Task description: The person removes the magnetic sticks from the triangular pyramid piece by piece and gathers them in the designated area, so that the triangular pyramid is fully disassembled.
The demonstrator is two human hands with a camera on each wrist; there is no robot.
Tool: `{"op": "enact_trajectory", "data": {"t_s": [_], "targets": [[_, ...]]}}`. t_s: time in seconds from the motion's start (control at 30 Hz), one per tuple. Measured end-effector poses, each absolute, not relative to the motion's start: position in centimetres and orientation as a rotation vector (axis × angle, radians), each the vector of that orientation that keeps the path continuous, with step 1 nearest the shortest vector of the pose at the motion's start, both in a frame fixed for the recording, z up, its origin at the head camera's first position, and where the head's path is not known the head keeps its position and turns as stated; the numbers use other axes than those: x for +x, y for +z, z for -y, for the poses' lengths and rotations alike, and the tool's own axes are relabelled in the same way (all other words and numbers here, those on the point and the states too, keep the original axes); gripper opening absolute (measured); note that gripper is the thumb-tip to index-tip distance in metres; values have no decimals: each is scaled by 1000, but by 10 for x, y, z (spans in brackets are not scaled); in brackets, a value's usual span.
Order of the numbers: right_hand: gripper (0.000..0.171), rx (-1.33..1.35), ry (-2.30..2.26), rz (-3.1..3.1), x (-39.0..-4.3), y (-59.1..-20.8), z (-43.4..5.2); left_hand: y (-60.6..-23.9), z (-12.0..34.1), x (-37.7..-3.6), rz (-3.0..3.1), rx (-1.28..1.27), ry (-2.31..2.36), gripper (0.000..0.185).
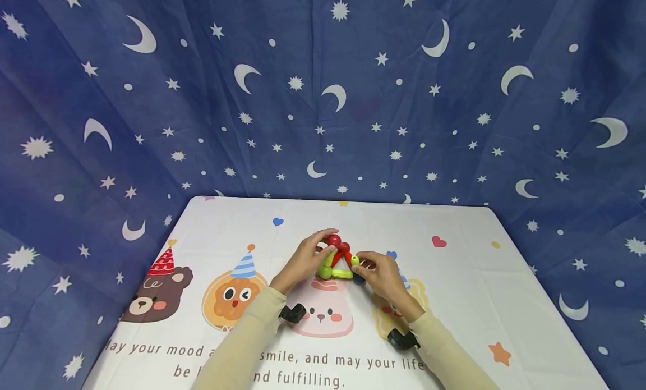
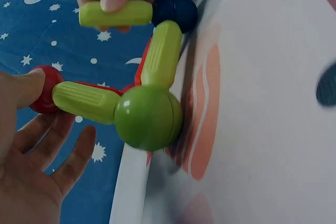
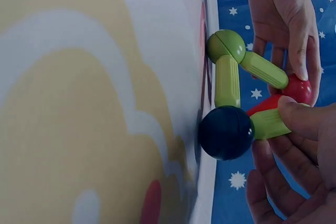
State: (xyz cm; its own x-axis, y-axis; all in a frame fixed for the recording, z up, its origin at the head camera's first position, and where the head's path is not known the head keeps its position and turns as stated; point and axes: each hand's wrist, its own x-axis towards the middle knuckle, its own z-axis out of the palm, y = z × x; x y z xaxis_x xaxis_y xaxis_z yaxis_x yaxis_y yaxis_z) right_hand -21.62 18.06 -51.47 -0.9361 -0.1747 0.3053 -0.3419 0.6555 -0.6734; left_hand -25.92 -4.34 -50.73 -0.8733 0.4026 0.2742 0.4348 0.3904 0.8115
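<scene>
A structure of plastic rods and balls stands on the table. At its base a ridged green rod (image 1: 342, 274) joins a green ball (image 2: 148, 117) to a dark blue ball (image 3: 226, 132). From the green ball another green rod (image 2: 86, 102) rises to a red ball (image 1: 334, 241), which my left hand (image 1: 305, 261) pinches between thumb and fingers. A third green rod (image 2: 116, 13) stands up from the blue ball, and my right hand (image 1: 381, 275) pinches it. Red rods (image 1: 337, 258) and a second red ball (image 1: 344, 247) sit at the back, partly hidden.
A white cloth with printed cartoon figures and lettering covers the table (image 1: 464, 255). Behind it hangs a blue curtain (image 1: 313, 98) with moons and stars. Each wrist wears a small black camera, the left one (image 1: 292, 313) near the printed pink figure.
</scene>
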Motion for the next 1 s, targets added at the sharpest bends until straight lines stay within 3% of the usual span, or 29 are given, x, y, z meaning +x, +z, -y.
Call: {"op": "enact_trajectory", "data": {"t_s": [1.0], "targets": [[26, 226, 1116, 2759, -201, -515, -213, -517, 84, -260, 2690, -640, -1501, 39]]}}
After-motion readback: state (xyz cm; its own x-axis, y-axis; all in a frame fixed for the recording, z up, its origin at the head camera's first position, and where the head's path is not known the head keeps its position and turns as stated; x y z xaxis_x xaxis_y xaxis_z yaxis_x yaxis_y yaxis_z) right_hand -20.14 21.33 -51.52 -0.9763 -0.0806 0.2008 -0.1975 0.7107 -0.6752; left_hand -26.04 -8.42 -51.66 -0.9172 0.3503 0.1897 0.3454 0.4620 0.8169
